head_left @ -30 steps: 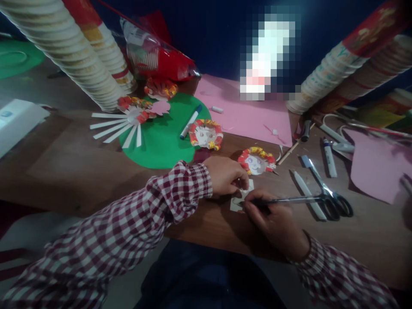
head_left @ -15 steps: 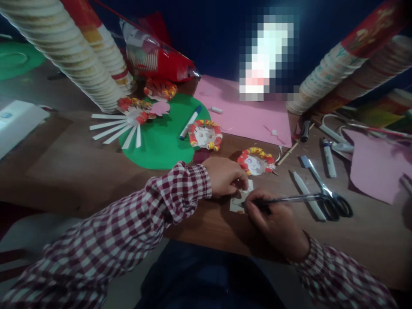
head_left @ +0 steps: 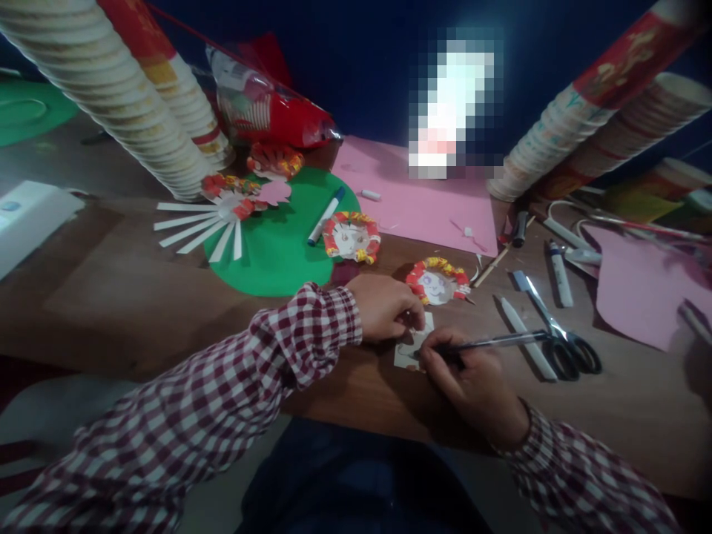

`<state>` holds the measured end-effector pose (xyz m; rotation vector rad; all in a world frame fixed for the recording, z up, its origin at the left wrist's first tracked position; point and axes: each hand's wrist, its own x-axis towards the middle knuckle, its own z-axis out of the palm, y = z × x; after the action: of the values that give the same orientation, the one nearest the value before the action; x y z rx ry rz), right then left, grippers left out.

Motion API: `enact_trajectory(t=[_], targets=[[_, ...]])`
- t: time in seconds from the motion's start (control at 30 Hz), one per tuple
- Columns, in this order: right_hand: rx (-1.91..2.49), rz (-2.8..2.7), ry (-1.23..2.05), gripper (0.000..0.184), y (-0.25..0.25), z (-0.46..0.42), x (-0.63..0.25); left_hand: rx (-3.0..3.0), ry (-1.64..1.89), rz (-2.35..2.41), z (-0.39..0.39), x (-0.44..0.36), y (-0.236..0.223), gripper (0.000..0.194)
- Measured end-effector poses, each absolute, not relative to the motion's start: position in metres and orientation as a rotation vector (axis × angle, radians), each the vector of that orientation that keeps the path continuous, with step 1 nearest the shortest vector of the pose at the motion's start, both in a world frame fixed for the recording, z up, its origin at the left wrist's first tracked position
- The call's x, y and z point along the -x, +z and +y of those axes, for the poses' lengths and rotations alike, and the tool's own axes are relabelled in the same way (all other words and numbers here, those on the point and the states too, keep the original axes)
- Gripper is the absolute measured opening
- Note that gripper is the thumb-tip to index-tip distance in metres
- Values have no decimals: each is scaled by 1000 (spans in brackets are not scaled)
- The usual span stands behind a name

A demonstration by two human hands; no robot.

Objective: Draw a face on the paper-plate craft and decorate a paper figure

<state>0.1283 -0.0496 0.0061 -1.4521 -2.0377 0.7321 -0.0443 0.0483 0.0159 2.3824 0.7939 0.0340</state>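
My right hand (head_left: 472, 382) is closed around a dark pen (head_left: 503, 340), whose shaft slants out to the right past the fingers. Its tip is hidden by the fingers over a small pale piece of paper (head_left: 407, 354) with thin curved lines on it. Curled at the upper edge of that paper, my left hand (head_left: 386, 305) presses its bent fingertips onto it. Just beyond lies a paper face (head_left: 438, 283) ringed in red and yellow. A second ringed face (head_left: 350, 237) rests farther left, partly on a green round sheet (head_left: 267, 252).
Right of my hands lie scissors (head_left: 556, 326), a white pen-like tool (head_left: 526, 337) and a marker (head_left: 561, 274). Pink sheets (head_left: 411, 193) cover the back. Tall paper cup stacks (head_left: 122, 96) lean at both sides. White paper strips (head_left: 194, 226) fan out on the left.
The whole view has shifted slightly, with things appearing a little farther left. Both hands keep nearly the same place at the paper, and the pen stays in my right hand.
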Motion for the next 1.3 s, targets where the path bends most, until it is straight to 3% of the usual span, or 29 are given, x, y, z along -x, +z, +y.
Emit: enact_trajectory(t=[1.3], targets=[[1509, -2013, 717, 8, 8, -49, -128, -2399, 51, 813, 48, 43, 13, 22]])
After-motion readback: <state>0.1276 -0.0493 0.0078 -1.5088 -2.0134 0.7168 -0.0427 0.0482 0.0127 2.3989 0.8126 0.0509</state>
